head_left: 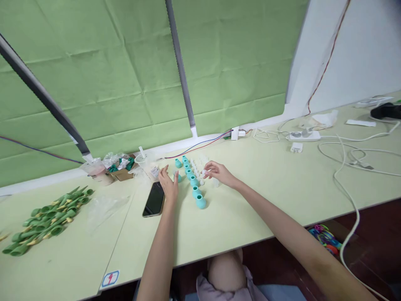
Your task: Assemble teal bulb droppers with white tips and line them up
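My left hand (169, 184) hovers by the phone with its fingers spread, and a small teal vase-shaped piece (179, 178) shows just beside its thumb. To the right, my right hand (217, 172) pinches a small white piece (204, 172) between thumb and fingertips. Between the hands, several teal vase-shaped pieces, the nearest being a round-bellied one (201, 202), stand upright in a row with their open mouths up. Small white pieces (196, 169) form a line along that row, partly behind my right hand. A few translucent pieces (215, 182) lie under my right hand.
A black phone (153, 200) lies left of my left hand. Behind it stand a plastic cup (144, 161), a cardboard box (123, 173) and another cup (99, 172). Green tube-like pieces (50, 217) are heaped at left. A power strip (303, 136) and white cables (340, 167) lie right.
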Tool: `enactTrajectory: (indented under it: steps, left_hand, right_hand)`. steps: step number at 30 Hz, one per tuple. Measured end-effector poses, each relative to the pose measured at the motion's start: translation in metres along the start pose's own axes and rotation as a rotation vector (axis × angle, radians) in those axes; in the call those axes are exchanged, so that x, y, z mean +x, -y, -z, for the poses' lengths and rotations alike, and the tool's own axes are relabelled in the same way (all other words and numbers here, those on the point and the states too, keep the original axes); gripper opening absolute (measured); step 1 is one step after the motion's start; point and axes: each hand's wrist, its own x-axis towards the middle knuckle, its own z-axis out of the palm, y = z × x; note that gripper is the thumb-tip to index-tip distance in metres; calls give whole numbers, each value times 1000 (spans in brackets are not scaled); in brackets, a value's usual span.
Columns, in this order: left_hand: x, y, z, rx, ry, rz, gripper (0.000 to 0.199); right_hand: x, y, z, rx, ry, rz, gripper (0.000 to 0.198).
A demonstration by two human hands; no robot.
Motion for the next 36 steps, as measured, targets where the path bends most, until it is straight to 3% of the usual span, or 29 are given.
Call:
enactTrajectory:
  steps: [2,5,8,15,22,30,36]
  left_hand:
    - [-2,-25,7,-13,40,-137,40]
    - [-11,-56,7,16,227,-358,31]
    - [-21,-68,-1,38,314,-493,27]
    - [-25,-65,-5,77,217,-487,23]
    - [-30,-61,-7,141,143,-561,22]
    - [-28,-58,-7,202,104,-660,22]
    - [-27,-61,-6,255,98,-639,22]
  right_hand:
    - [-1,-1,-5,-14,-43,33,29]
    - [-2,-1,-11,-98,-125,98,26]
    - [-4,-1,-17,-132,-200,116,23]
    - [-8,-6,-31,-171,-226,125,17]
    - [-9,-2,-31,-392,-322,217,9]
    - [-8,-4,-30,-358,-302,212,7]
    - [-10,-6,-32,-330,-333,213,13]
